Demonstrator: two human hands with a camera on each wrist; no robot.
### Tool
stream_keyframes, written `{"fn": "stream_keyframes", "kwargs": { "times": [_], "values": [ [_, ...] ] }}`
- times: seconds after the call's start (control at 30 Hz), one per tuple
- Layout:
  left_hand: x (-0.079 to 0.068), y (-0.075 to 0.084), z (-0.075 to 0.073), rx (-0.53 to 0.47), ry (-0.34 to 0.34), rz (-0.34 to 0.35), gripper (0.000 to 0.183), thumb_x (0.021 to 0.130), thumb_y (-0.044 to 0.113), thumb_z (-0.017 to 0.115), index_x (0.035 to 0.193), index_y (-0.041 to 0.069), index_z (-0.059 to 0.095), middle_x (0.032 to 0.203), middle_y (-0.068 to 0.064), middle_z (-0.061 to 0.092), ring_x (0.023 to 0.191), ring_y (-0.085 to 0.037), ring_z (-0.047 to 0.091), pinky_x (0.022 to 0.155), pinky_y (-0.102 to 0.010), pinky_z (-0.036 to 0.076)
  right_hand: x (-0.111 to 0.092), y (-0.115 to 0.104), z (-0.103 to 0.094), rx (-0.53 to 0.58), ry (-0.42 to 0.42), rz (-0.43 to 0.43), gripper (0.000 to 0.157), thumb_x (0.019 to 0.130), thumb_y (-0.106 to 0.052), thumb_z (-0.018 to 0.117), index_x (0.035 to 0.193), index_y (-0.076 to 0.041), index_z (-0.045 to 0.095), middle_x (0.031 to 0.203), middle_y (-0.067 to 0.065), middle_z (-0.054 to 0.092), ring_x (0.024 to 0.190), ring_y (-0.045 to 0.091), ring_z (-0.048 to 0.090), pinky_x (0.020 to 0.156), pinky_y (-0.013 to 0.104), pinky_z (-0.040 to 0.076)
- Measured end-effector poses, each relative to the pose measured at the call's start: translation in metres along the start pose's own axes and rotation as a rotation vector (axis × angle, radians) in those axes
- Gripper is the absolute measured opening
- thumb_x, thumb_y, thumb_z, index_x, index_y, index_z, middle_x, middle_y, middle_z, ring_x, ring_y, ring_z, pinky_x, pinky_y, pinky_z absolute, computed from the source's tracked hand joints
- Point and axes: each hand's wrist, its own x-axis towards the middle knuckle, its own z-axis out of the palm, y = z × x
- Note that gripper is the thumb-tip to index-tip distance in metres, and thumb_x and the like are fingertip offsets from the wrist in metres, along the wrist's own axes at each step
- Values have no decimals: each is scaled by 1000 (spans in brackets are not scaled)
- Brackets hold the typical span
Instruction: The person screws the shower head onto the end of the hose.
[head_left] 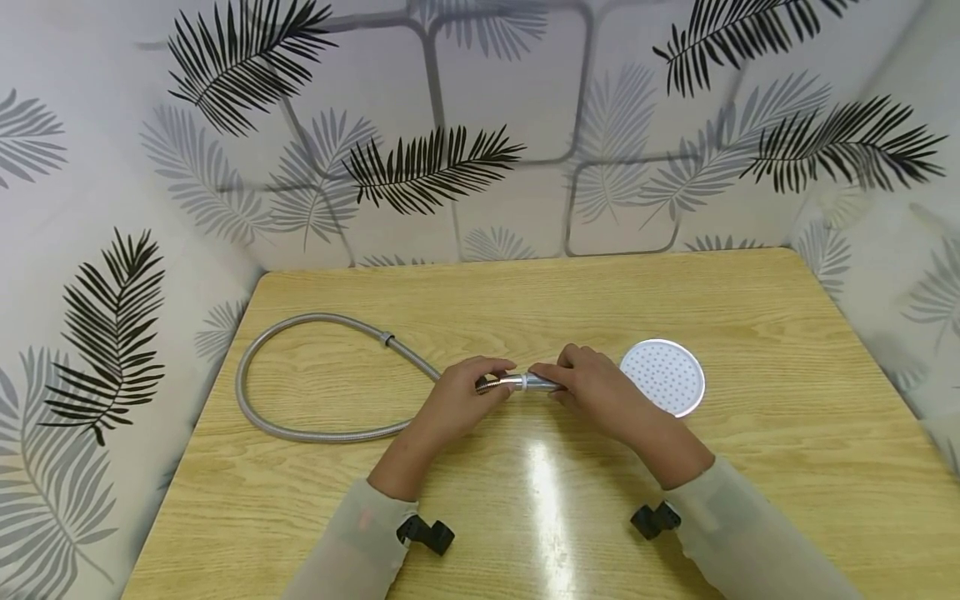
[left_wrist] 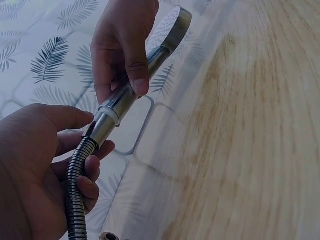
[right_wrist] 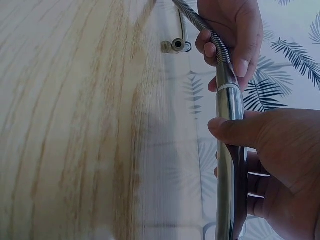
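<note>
We see the left hand [head_left: 462, 396] curled round the end of a grey ribbed metal hose [left_wrist: 75, 195], where it meets a silver chrome shower head [head_left: 663, 377] with a round white dotted face. The right hand [head_left: 597, 392] grips its smooth cylindrical handle [right_wrist: 230, 175]. We find the joint near the middle of the yellow wood-grain table [head_left: 787, 375], the hose making 1 wide loop leftward.

Chrome shower head [head_left: 663, 377] end-to-end with looped hose [left_wrist: 74, 200]
</note>
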Motion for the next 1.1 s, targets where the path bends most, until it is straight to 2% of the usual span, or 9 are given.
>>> {"fn": "stream_keyframes", "kwargs": {
  "times": [0.23, 0.4, 0.53, 0.63, 0.73, 1.1],
  "values": [
    [0, 0, 0, 41, -1, -3, 41, 104, 39, 57, 137, 15, 64, 120, 0, 68, 105, -18, 64, 92, -41, 54, 1, 0, 1, 0, -11, 8, 41, 88, -16, 79, 129, -18, 71, 95, 4, 59, 75, 16, 50, 65, 31, 41],
    [-1, 1, -2, 24, -18, -25, 45, 107, 45, 47, 138, 16, 64, 128, 0, 68, 112, -18, 64, 95, -42, 53, 0, 1, 1, -9, -2, -1, 42, 88, -16, 79, 129, -19, 71, 93, 4, 59, 73, 16, 49, 64, 31, 41],
    [-2, 1, -3, 14, -30, -24, 47, 108, 48, 42, 132, 16, 67, 118, -1, 71, 101, -16, 64, 89, -39, 52, 0, 1, 2, -8, 3, -4, 42, 87, -15, 79, 129, -19, 71, 93, 4, 59, 73, 15, 48, 64, 30, 41],
    [-2, 1, -3, 12, -36, -23, 43, 108, 47, 43, 125, 18, 70, 106, -2, 71, 87, -17, 60, 80, -36, 50, 0, 1, 1, -5, 3, -5, 43, 87, -15, 80, 129, -18, 71, 93, 4, 59, 73, 15, 49, 64, 30, 40],
    [-1, 1, -3, 11, -37, -22, 39, 108, 45, 44, 119, 19, 71, 102, -3, 71, 81, -17, 57, 76, -34, 48, 0, 1, 1, -5, 5, -5, 43, 87, -15, 80, 129, -19, 71, 93, 3, 59, 73, 15, 49, 64, 30, 40],
    [0, 1, -1, 26, -43, -31, 32, 108, 35, 49, 120, 17, 72, 105, 3, 70, 88, -15, 59, 81, -35, 50, -1, 1, 2, -20, 20, -18, 43, 86, -15, 80, 128, -19, 72, 92, 4, 59, 72, 16, 49, 63, 28, 39]
  ]
}}
